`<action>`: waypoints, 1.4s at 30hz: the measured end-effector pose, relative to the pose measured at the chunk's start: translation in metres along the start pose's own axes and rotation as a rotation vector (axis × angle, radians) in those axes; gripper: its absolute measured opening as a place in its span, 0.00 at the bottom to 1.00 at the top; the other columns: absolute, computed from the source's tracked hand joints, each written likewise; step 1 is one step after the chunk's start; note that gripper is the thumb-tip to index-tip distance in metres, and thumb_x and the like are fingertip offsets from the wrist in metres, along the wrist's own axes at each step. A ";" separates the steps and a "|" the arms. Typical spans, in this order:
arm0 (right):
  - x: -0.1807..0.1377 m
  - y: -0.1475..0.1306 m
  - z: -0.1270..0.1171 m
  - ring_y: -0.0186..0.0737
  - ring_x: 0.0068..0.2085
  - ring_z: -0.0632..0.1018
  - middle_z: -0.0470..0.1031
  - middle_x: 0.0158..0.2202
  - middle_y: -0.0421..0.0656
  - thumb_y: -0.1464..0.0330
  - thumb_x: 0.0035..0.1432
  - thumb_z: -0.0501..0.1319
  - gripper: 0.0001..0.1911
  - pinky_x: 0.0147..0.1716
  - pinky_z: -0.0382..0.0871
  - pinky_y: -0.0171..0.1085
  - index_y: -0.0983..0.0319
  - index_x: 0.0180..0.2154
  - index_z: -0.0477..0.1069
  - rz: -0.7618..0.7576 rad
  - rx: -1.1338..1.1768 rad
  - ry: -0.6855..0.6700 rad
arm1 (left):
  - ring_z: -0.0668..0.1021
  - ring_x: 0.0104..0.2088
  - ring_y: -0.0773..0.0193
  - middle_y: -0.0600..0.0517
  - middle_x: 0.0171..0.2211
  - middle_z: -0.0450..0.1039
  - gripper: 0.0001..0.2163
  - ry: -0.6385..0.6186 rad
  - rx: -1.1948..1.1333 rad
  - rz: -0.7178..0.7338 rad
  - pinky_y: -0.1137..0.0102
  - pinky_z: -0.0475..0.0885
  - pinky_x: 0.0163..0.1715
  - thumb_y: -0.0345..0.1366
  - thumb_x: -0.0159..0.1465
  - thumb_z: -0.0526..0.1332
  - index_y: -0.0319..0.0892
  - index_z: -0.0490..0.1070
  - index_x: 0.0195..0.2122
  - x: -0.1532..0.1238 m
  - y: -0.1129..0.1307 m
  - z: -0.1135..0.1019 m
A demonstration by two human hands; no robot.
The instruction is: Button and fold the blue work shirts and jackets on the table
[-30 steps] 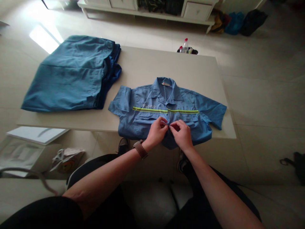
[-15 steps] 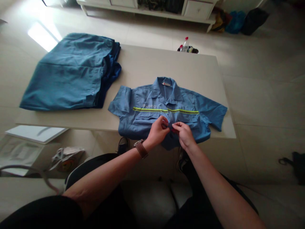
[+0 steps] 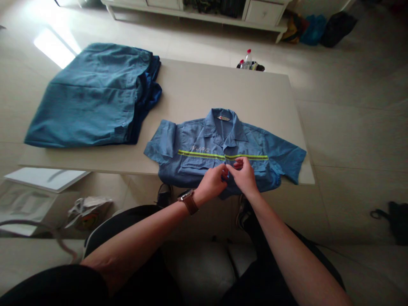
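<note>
A blue short-sleeved work shirt (image 3: 200, 136) lies front side up at the near edge of the table, collar pointing away from me. A yellow-green and grey stripe crosses its chest, and its lower part hangs over the edge. My left hand (image 3: 214, 180), with a brown-strapped watch (image 3: 188, 200) on the wrist, pinches the front opening just under the stripe. Close against it, my right hand (image 3: 244, 175) grips the other side of the same opening, its fingers bent. The fingertips nearly touch and hide the bit of cloth between them.
A stack of folded blue garments (image 3: 92, 93) rests on the left part of the white table (image 3: 255, 93). Bottles with red caps (image 3: 248, 59) show beyond the far edge. A white box (image 3: 44, 178) and a plastic bag (image 3: 87, 212) sit below at left. A cabinet (image 3: 197, 12) stands behind.
The shirt's collar and stripe have shifted slightly toward me. My right hand has moved in closer to my left, and both hands remain on the front opening.
</note>
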State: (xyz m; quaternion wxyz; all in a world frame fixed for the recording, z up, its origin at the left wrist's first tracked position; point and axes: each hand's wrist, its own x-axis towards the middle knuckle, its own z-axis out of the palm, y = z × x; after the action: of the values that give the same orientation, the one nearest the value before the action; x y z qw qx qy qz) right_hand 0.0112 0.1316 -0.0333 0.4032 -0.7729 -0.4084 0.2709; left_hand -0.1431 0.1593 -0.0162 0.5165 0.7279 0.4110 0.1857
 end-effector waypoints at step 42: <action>-0.007 -0.019 -0.024 0.40 0.28 0.73 0.72 0.24 0.40 0.62 0.57 0.60 0.11 0.31 0.62 0.37 0.57 0.25 0.62 -0.113 -0.070 -0.122 | 0.76 0.32 0.63 0.51 0.34 0.78 0.06 0.143 0.180 0.047 0.70 0.70 0.37 0.30 0.63 0.67 0.42 0.79 0.41 0.039 -0.019 0.004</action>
State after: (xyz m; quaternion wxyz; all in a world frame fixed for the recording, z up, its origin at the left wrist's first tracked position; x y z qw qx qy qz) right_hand 0.0180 0.1228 -0.0036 0.3648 -0.7441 -0.4846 0.2799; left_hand -0.1249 0.1900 -0.0409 0.4140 0.7656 0.4445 0.2119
